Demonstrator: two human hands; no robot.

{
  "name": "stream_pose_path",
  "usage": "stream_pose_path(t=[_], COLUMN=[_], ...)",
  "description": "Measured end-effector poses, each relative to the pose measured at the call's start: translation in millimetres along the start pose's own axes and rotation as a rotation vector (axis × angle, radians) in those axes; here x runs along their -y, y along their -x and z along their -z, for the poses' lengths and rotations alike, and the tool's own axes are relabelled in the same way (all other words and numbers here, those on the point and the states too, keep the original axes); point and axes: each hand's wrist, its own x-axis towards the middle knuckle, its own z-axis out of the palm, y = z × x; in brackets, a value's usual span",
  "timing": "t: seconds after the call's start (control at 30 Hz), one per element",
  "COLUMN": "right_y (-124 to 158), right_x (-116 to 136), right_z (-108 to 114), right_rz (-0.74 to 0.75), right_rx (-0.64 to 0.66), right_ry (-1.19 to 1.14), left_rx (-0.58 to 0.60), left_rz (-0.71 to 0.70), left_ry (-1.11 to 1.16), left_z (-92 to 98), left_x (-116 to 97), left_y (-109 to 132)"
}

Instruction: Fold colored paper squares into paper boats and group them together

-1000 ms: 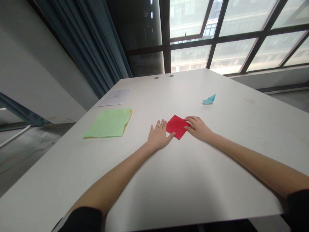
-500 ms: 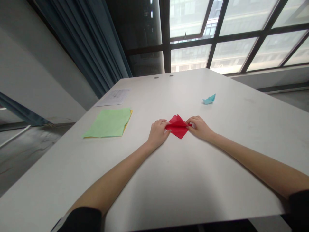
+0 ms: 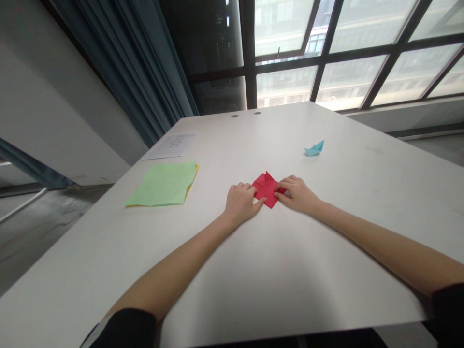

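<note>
A folded sheet of red origami paper (image 3: 266,184) lies on the white table between my two hands, with a small pointed flap standing at its far corner. My left hand (image 3: 242,200) grips its left side, the thumb stretched along the near left edge and the fingertips on the left corner. On the right side, my right hand (image 3: 296,194) pinches the paper between thumb and curled fingers, which hide that corner.
A light blue paper boat (image 3: 314,149) stands farther back on the right of the table (image 3: 253,270). Green sheets (image 3: 163,183) with yellow beneath lie to the left. Behind them is a printed white sheet (image 3: 170,146). Windows and a blue curtain rise beyond the table.
The raised fold across the red paper has gone down and the paper looks flatter. My left thumb has moved right onto its near edge; my right fingers have shifted slightly inward.
</note>
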Motion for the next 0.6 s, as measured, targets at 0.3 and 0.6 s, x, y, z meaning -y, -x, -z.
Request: stream_pose_path(t=[0.3, 0.6], right_y=[-1, -1], right_x=[6, 11], right_z=[-2, 8], right_rz=[0.098, 0.084], right_rx=[0.083, 0.113], right_ry=[0.014, 0.115], left_rx=[0.057, 0.060], left_rz=[-0.111, -0.066], left_ry=[-0.008, -0.046], left_z=[-0.8, 2.8], left_x=[-11, -16], left_y=[-2, 2])
